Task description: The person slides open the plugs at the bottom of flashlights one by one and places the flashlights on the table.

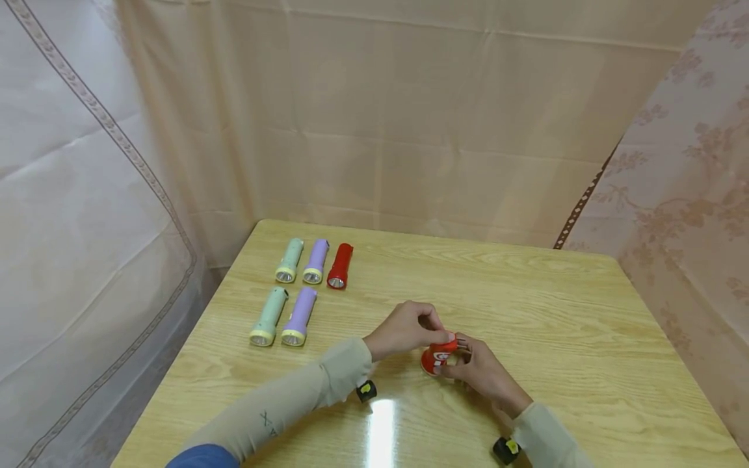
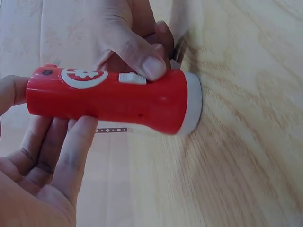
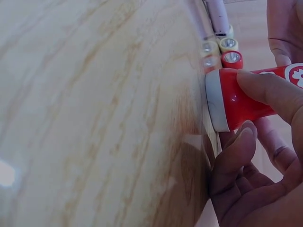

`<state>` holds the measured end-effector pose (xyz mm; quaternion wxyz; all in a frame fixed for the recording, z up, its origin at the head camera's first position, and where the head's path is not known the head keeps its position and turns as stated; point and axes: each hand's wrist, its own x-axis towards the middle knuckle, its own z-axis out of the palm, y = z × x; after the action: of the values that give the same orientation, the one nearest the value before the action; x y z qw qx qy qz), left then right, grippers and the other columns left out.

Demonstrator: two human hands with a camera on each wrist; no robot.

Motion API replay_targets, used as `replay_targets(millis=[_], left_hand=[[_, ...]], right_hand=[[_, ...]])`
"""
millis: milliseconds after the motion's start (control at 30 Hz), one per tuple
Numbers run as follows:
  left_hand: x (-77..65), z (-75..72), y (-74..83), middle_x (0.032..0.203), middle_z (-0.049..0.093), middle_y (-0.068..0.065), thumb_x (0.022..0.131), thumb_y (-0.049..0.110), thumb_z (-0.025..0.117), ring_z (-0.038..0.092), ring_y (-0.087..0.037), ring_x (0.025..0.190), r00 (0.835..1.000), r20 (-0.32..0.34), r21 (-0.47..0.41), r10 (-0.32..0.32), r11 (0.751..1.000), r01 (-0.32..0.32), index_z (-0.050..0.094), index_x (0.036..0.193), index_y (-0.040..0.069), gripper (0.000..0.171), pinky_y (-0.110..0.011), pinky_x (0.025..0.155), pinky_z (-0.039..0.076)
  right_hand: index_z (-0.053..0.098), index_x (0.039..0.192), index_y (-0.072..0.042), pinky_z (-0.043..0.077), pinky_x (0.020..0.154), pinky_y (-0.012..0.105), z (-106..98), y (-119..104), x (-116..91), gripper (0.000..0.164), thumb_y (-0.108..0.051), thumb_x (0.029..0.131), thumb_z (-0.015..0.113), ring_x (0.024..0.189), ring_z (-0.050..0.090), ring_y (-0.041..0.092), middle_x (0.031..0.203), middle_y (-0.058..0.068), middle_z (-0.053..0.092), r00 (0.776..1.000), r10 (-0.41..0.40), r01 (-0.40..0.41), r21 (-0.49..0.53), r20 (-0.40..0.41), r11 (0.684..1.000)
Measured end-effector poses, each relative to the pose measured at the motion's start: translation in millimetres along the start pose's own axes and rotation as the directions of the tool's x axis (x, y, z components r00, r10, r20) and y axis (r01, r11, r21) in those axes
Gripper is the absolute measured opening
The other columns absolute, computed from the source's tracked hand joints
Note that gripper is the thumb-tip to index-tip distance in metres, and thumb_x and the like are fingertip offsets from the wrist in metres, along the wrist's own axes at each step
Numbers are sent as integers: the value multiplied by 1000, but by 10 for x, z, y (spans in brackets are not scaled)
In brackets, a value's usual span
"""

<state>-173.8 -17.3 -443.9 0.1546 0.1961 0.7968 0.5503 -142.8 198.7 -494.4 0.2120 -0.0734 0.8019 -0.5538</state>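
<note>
A red flashlight with a white rim stands on its head on the table, lens end down. My right hand grips its lower body, the thumb by the white slide switch, seen in the left wrist view. With thumb and fingers, my left hand holds the upper, tail end. A white emblem marks the side of the body. The lens faces the tabletop and is hidden.
Left on the wooden table lie several flashlights in two rows: green, purple and red behind, another green and purple in front. Curtains hang around the table's back and sides.
</note>
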Motion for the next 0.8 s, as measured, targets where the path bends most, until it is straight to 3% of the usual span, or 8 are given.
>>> replay_targets(millis=[200,367,533,667,800], left_hand=[[-3,-39,-74,89,70,10,90,30,83,64,-7,85,990,27,38,137,990,-138,72,91,18,16,-23,76,56],[-26,-76,-106,96,71,9,84,22,89,67,-7,90,972,83,-8,220,975,-220,71,102,16,26,-26,77,61],[-42,-71,-113,96,71,10,84,17,88,68,-3,86,954,57,65,296,952,-299,71,106,13,28,-25,80,59],[-48,-54,-138,99,72,9,86,14,86,68,-2,86,949,25,89,314,945,-315,72,108,11,26,-23,81,59],[-53,-60,-177,99,72,8,87,15,85,68,-3,85,962,-4,74,273,960,-272,74,109,10,25,-22,80,59]], right_hand=[[62,135,-13,46,48,27,-6,-15,16,56,-21,85,86,65,52,18,84,11,64,1000,-12,12,-26,4,1000],[64,131,-17,47,49,28,-25,-30,29,52,-24,85,87,65,52,18,83,10,63,1000,-1,1,-32,9,999],[62,136,-14,47,49,29,-33,-56,31,57,-25,86,86,67,52,19,89,11,62,1000,-5,5,-57,0,998],[62,136,-10,47,50,28,-12,-69,13,57,-24,86,86,69,54,20,100,10,68,1000,-17,16,-66,-11,998],[66,127,-4,47,55,27,31,-49,-9,47,-23,87,85,72,56,19,110,10,70,999,-46,46,-60,12,997]])
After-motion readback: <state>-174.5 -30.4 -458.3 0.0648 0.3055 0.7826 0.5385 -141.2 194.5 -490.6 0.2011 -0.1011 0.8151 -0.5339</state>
